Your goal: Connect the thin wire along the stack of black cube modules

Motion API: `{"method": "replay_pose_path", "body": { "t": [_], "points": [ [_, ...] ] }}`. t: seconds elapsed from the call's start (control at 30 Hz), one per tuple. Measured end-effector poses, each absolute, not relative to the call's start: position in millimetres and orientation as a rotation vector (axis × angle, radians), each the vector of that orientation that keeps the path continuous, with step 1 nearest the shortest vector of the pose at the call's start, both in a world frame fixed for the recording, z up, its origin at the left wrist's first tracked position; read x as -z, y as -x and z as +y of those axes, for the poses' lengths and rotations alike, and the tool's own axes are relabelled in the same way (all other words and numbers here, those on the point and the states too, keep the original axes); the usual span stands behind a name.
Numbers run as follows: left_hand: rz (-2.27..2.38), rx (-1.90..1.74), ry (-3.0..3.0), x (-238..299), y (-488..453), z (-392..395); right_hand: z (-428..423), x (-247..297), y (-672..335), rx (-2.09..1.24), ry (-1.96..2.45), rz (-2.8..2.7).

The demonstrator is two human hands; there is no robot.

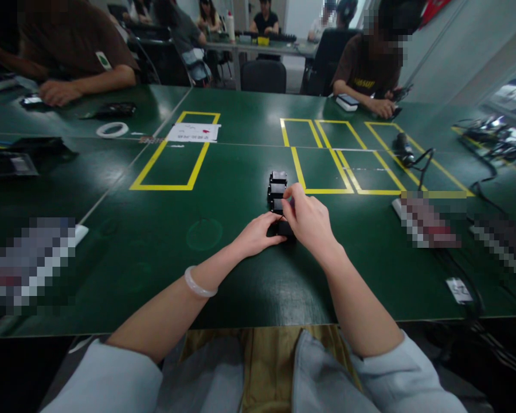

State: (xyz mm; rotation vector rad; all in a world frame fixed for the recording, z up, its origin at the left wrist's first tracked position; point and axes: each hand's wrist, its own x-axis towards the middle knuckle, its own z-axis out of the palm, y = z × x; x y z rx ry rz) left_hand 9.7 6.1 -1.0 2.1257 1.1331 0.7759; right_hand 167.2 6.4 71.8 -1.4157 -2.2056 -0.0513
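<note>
In front of me on the green table (241, 275) a short row of small black block-like parts (277, 189) runs away from me, their tops shiny. My left hand (260, 232) is closed round the near black block (285, 228), thumb along its near side and fingers at its far side. Above that block my right hand (312, 221) is held in a pinch, thumb and index finger together. A thin dark strand shows near the fingertips, but whatever the pinch holds is too small to make out. Both hands cover part of the row.
Yellow tape rectangles (161, 187) mark the table, one with a paper sheet (193, 132) on it. A white tape ring (112, 130) lies at left. Blurred devices (430, 221) and cables (477, 178) are at right. Two people (370, 69) work across the table.
</note>
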Motion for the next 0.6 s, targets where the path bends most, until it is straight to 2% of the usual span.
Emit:
{"method": "replay_pose_path", "body": {
  "t": [0.6],
  "points": [
    [1.131, -0.769, -2.132, 2.2, -9.7, 6.6, 4.1, -74.4, -167.0, 0.056, 1.391, -2.213]
  ]
}}
